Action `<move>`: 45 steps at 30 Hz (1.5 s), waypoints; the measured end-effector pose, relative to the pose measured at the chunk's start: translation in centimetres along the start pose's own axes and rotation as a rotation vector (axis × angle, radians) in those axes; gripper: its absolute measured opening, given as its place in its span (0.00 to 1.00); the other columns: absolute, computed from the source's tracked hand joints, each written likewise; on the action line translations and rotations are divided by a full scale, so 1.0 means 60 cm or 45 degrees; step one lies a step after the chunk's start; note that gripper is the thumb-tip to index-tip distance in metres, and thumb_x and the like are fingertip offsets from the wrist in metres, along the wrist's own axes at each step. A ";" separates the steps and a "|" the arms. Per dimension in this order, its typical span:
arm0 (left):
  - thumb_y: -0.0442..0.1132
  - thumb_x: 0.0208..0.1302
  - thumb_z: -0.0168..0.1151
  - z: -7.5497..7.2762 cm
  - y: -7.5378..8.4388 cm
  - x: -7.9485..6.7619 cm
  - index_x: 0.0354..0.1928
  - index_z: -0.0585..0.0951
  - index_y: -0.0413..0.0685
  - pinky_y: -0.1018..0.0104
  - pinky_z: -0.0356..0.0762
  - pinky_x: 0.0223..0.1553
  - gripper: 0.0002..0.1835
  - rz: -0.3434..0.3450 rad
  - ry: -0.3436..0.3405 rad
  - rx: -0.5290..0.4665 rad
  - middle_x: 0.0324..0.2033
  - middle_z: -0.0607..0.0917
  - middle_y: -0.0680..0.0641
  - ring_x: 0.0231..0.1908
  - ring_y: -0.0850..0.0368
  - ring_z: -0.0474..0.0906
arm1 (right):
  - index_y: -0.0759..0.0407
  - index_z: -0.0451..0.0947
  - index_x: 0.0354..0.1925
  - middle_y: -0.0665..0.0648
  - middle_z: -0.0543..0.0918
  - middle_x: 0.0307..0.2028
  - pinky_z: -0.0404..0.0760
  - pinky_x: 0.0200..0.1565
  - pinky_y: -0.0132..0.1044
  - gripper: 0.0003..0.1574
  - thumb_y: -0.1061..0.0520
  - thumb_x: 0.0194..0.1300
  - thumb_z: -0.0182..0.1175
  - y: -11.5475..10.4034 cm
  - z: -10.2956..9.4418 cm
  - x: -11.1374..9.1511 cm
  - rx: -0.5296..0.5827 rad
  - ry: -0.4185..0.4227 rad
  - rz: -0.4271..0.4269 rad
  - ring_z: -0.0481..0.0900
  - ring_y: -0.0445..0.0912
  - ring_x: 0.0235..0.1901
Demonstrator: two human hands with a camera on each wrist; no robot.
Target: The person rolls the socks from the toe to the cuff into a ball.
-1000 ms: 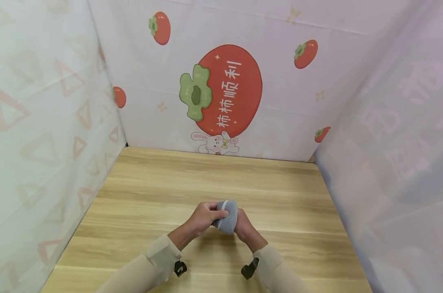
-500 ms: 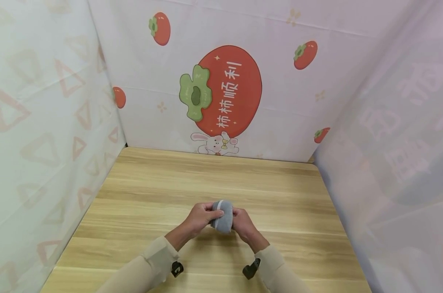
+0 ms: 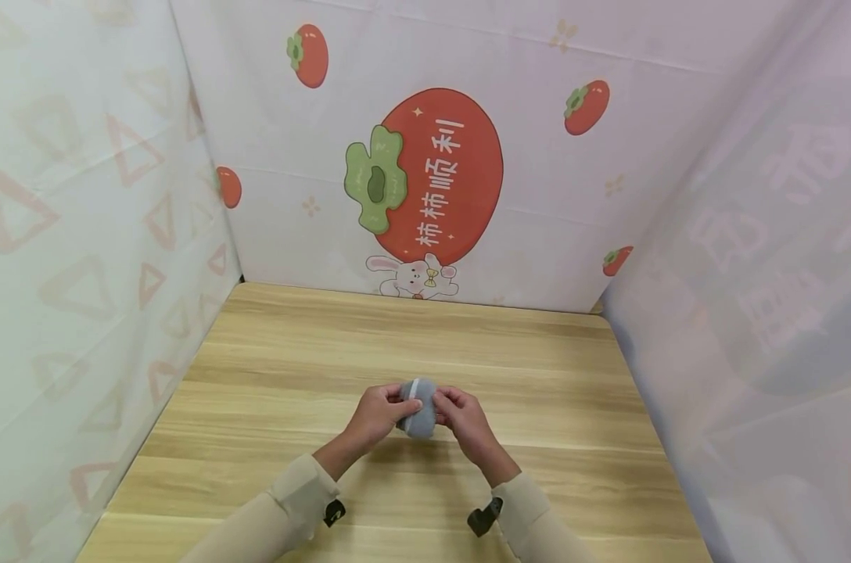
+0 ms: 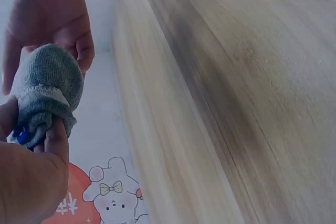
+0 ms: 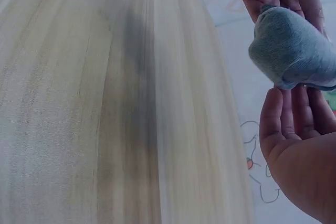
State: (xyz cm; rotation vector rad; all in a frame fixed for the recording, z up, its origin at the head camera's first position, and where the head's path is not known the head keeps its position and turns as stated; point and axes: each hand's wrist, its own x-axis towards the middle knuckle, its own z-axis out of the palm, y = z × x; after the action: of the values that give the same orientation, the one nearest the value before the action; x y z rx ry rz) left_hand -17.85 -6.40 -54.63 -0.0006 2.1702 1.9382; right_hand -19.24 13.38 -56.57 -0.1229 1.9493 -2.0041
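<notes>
A small bundled grey sock [image 3: 423, 418] with a white band is held above the table between both hands. My left hand [image 3: 373, 416] grips its banded cuff end, thumb on the near face. In the left wrist view, fingers of that hand go into the folded cuff of the sock [image 4: 50, 72], where a small blue patch shows. My right hand [image 3: 470, 426] holds the rounded end with thumb and fingertips. From the right wrist view, the fingertips of my right hand [image 5: 299, 140] meet the lower edge of the sock [image 5: 286, 45]; its thumb is hard to make out.
A wood-grain table [image 3: 425, 336] lies under the hands. Printed fabric walls rise behind it and on both sides, the back wall [image 3: 538, 195] bearing a large red persimmon print. Dark wrist devices [image 3: 485, 516] sit at both cuffs.
Both hands and the sock have shifted slightly left and away from me. My right hand was mostly hidden behind the sock; now its thumb and fingers show at the right side.
</notes>
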 end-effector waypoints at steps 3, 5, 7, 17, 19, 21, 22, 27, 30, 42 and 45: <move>0.44 0.63 0.72 0.001 0.000 -0.001 0.55 0.80 0.34 0.56 0.87 0.44 0.25 0.027 0.034 0.040 0.46 0.89 0.37 0.46 0.49 0.87 | 0.70 0.74 0.62 0.58 0.84 0.50 0.85 0.49 0.37 0.30 0.50 0.72 0.62 -0.004 0.001 0.000 -0.089 -0.039 -0.005 0.83 0.40 0.46; 0.42 0.62 0.73 0.003 0.000 -0.002 0.54 0.77 0.35 0.55 0.87 0.43 0.25 0.032 0.066 0.053 0.47 0.88 0.36 0.47 0.48 0.86 | 0.71 0.74 0.62 0.61 0.83 0.51 0.86 0.50 0.40 0.30 0.51 0.71 0.63 -0.004 0.001 0.002 -0.130 -0.059 -0.010 0.83 0.42 0.47; 0.41 0.61 0.73 0.004 0.000 -0.003 0.53 0.75 0.36 0.55 0.87 0.43 0.24 0.038 0.095 0.060 0.46 0.88 0.36 0.48 0.47 0.86 | 0.70 0.74 0.62 0.62 0.83 0.51 0.86 0.50 0.41 0.29 0.52 0.70 0.64 -0.005 0.002 0.002 -0.130 -0.064 -0.002 0.83 0.43 0.47; 0.40 0.62 0.72 0.007 -0.006 -0.002 0.50 0.75 0.38 0.56 0.86 0.44 0.20 0.128 0.121 0.100 0.44 0.88 0.38 0.46 0.48 0.86 | 0.69 0.73 0.63 0.65 0.83 0.54 0.85 0.51 0.40 0.31 0.55 0.68 0.67 -0.008 0.004 0.003 -0.147 -0.079 -0.005 0.85 0.46 0.49; 0.41 0.63 0.71 0.007 -0.006 -0.003 0.49 0.75 0.38 0.56 0.86 0.44 0.20 0.164 0.124 0.128 0.44 0.87 0.39 0.46 0.49 0.86 | 0.69 0.73 0.63 0.65 0.83 0.54 0.85 0.51 0.40 0.31 0.55 0.68 0.67 -0.010 0.003 0.002 -0.143 -0.075 -0.008 0.85 0.46 0.50; 0.42 0.64 0.71 0.009 -0.004 -0.004 0.49 0.76 0.39 0.58 0.86 0.44 0.18 0.194 0.136 0.158 0.44 0.87 0.40 0.45 0.50 0.86 | 0.69 0.73 0.63 0.65 0.83 0.54 0.85 0.51 0.40 0.31 0.54 0.68 0.67 -0.011 0.003 0.002 -0.131 -0.070 -0.016 0.85 0.46 0.50; 0.42 0.65 0.71 0.009 -0.002 -0.005 0.49 0.77 0.40 0.59 0.86 0.44 0.18 0.209 0.145 0.172 0.43 0.87 0.41 0.44 0.51 0.85 | 0.69 0.73 0.63 0.65 0.83 0.54 0.85 0.51 0.40 0.31 0.54 0.68 0.67 -0.011 0.003 0.002 -0.126 -0.066 -0.019 0.85 0.46 0.50; 0.43 0.62 0.73 0.014 0.005 -0.004 0.48 0.79 0.41 0.68 0.82 0.38 0.18 0.288 0.252 0.260 0.41 0.83 0.43 0.38 0.57 0.80 | 0.71 0.73 0.62 0.65 0.84 0.53 0.86 0.49 0.39 0.30 0.54 0.68 0.66 -0.007 0.002 0.004 -0.117 -0.031 -0.036 0.85 0.45 0.49; 0.41 0.58 0.76 0.017 0.005 -0.003 0.46 0.78 0.42 0.71 0.75 0.34 0.19 0.333 0.341 0.342 0.38 0.79 0.45 0.35 0.59 0.75 | 0.70 0.74 0.61 0.64 0.84 0.52 0.86 0.49 0.39 0.29 0.55 0.68 0.67 -0.004 0.002 0.005 -0.128 -0.011 -0.031 0.85 0.45 0.49; 0.40 0.60 0.75 0.021 0.013 -0.004 0.40 0.86 0.44 0.74 0.80 0.33 0.10 0.412 0.358 0.499 0.34 0.88 0.50 0.33 0.63 0.82 | 0.66 0.77 0.61 0.66 0.84 0.56 0.86 0.52 0.44 0.31 0.51 0.67 0.68 -0.004 -0.002 0.004 -0.243 0.022 -0.072 0.84 0.54 0.55; 0.41 0.60 0.74 0.023 0.010 -0.009 0.40 0.87 0.44 0.74 0.79 0.32 0.10 0.391 0.372 0.543 0.34 0.86 0.50 0.33 0.63 0.80 | 0.67 0.77 0.61 0.66 0.84 0.55 0.87 0.50 0.44 0.30 0.52 0.67 0.68 0.002 0.001 0.000 -0.253 0.034 -0.068 0.85 0.53 0.54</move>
State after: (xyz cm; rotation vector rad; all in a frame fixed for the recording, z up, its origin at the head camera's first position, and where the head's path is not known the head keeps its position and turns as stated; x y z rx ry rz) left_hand -17.17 -5.05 -54.08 0.1373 2.8915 1.6534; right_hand -19.19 13.34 -56.65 -0.1995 2.1804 -1.8489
